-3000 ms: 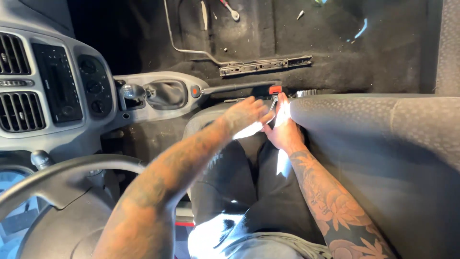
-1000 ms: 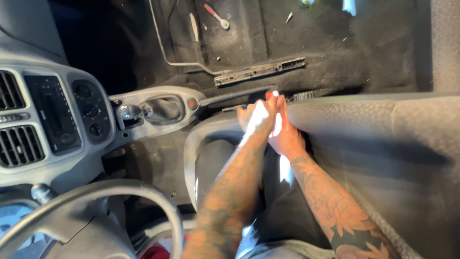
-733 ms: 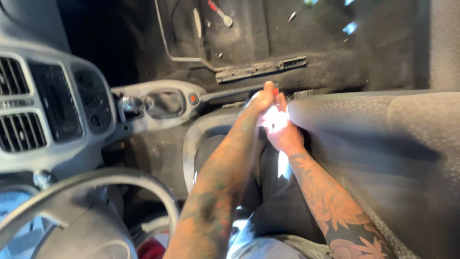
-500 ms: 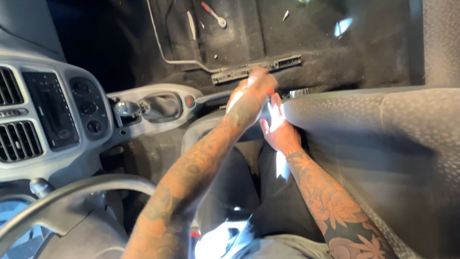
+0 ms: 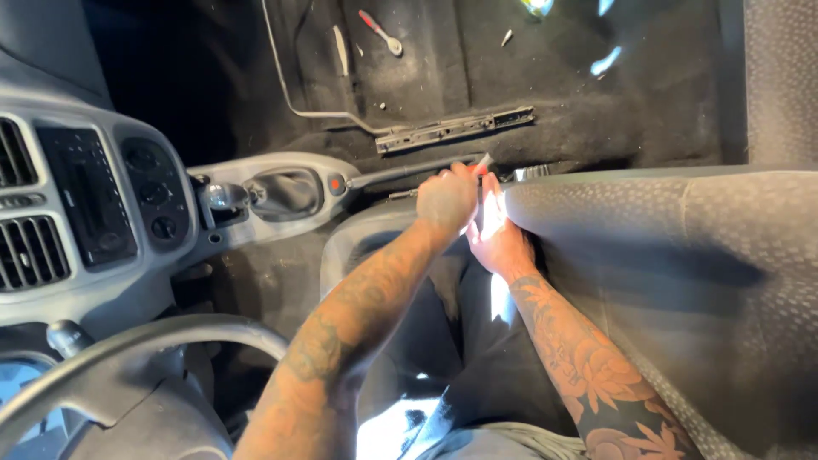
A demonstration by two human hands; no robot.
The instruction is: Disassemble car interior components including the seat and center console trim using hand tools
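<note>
My left hand (image 5: pixel 446 201) reaches forward into the gap between the centre console and a grey patterned seat cushion (image 5: pixel 665 255). Its fingers are curled around a small red-and-white piece (image 5: pixel 483 163), seemingly a belt buckle, beside the dark handbrake lever (image 5: pixel 400 173). My right hand (image 5: pixel 499 240) lies just behind it against the cushion's edge in a patch of sunlight, thumb up and fingers tucked down into the gap, out of sight. Both forearms are tattooed.
The gear shifter (image 5: pixel 225 196) and its boot sit in the grey console (image 5: pixel 281 221), with the dashboard (image 5: pixel 77 213) and steering wheel (image 5: pixel 128 358) at left. On the dark carpet ahead lie a metal seat rail (image 5: pixel 456 129), a red-handled tool (image 5: pixel 379 31) and a thin cable (image 5: pixel 285 85).
My left arm has swung over my right hand and its hand has closed near the lever's end. My right hand has stayed at the cushion's edge. The view has shifted slightly.
</note>
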